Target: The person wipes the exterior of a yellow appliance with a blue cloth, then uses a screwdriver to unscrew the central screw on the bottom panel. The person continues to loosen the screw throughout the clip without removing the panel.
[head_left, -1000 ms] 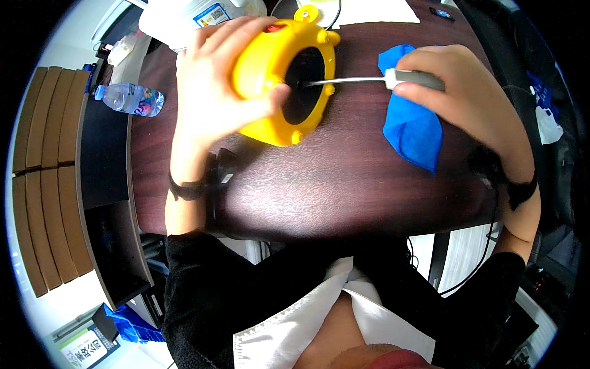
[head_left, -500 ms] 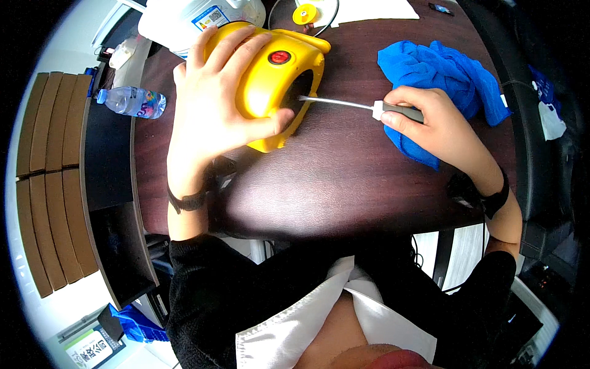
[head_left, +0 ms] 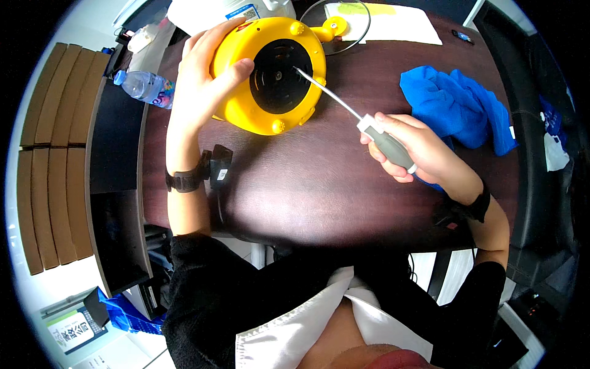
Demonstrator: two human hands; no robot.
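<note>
Clasping the screwdriver (head_left: pixel 392 149) right of centre, the right hand (head_left: pixel 421 142) has its fingers wrapped round the handle (tip at the dark opening (head_left: pixel 276 95)). At upper centre, the left hand (head_left: pixel 206 75) grasps the yellow housing (head_left: pixel 243 109), thumb against its front, left of that opening; white paper (head_left: pixel 402 27) lies beyond, at top.

The left grip (head_left: pixel 206 83) hides the 10 o'clock side of the yellow shell (head_left: pixel 241 98). Inside, the hollow (head_left: pixel 276 89) is too dark to tell whether the screwdriver's (head_left: pixel 369 125) tip touches anything. The right grip (head_left: pixel 421 144) covers part of the handle (head_left: pixel 393 150) and, at 2 o'clock, of the cloth (head_left: pixel 455 104). At 10 o'clock the left forearm (head_left: pixel 183 150) hides the bottle's (head_left: pixel 144 88) base; at 11, the top edge cuts the jug (head_left: pixel 198 15). Toward 1:30, a dark object (head_left: pixel 462 37) is too small to tell.
</note>
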